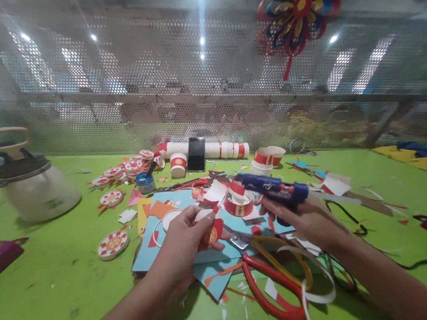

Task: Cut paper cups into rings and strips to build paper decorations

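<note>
Pinched in my left hand (187, 232) is a small red paper piece with a gold emblem (212, 232), with a white part beside it. My right hand (305, 221) is wrapped round a blue glue gun (271, 186), its nozzle pointing left. Just below the nozzle stands a red-and-white paper ring (239, 205). Light-blue paper sheets (142, 257) lie beneath both hands, strewn with paper scraps. Between my forearms rest scissors with red (271, 303) and yellow handles (283, 259); their blades are partly hidden near my left hand.
Decorated white discs (114, 244) are spread at left, near a blue jar (145, 182). Behind the sheets are a phone (196, 154), a white-and-red paper tube (215, 148) and paper cups (263, 158). A large jug (36, 185) stands far left. A paper flower (302, 5) hangs above.
</note>
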The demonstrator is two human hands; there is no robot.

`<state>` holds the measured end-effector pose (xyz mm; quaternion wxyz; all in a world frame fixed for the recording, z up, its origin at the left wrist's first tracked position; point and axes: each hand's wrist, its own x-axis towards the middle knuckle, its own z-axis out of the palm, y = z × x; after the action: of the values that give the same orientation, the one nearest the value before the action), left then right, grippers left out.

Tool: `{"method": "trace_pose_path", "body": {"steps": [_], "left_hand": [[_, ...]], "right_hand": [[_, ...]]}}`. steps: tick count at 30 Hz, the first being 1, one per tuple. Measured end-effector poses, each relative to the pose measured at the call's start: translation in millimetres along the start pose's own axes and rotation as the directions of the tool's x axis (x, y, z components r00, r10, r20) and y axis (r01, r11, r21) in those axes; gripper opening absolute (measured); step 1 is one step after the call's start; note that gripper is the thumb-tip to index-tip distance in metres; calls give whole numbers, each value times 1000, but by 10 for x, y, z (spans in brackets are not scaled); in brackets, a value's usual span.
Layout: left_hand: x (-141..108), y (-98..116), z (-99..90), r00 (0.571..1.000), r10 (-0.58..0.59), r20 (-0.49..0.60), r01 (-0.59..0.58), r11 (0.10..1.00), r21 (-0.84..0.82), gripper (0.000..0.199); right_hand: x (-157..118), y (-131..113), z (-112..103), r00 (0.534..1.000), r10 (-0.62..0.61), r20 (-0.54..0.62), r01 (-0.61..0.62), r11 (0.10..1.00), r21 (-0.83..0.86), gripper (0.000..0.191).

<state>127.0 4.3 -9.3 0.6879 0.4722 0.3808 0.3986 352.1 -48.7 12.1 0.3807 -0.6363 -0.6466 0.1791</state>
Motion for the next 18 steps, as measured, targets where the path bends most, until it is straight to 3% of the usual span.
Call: {"method": "trace_pose_path", "body": {"steps": [5, 9, 13, 15, 18], "left_hand": [[5, 12, -20, 1000, -4, -17, 5, 1000, 20, 18], [-25, -22, 39, 997, -72, 41, 72, 997, 2, 19], [-54, -79, 122, 982, -159, 101, 158, 987, 13, 21], [-74, -94, 157, 980, -148, 134, 146, 989, 20, 20], [-114, -100, 194, 976, -124, 177, 122, 992, 22, 18]], "right_hand": [[-45, -174, 63, 991, -33, 127, 20, 994, 108, 29], [-29, -301, 156, 989, 100, 105, -125, 954, 271, 23], [-51, -360, 297, 960, 209, 184, -268, 875, 402, 26], [-74, -370, 346, 951, 231, 206, -299, 859, 416, 25], [-100, -379, 369, 974, 194, 117, -221, 922, 318, 20]]}}
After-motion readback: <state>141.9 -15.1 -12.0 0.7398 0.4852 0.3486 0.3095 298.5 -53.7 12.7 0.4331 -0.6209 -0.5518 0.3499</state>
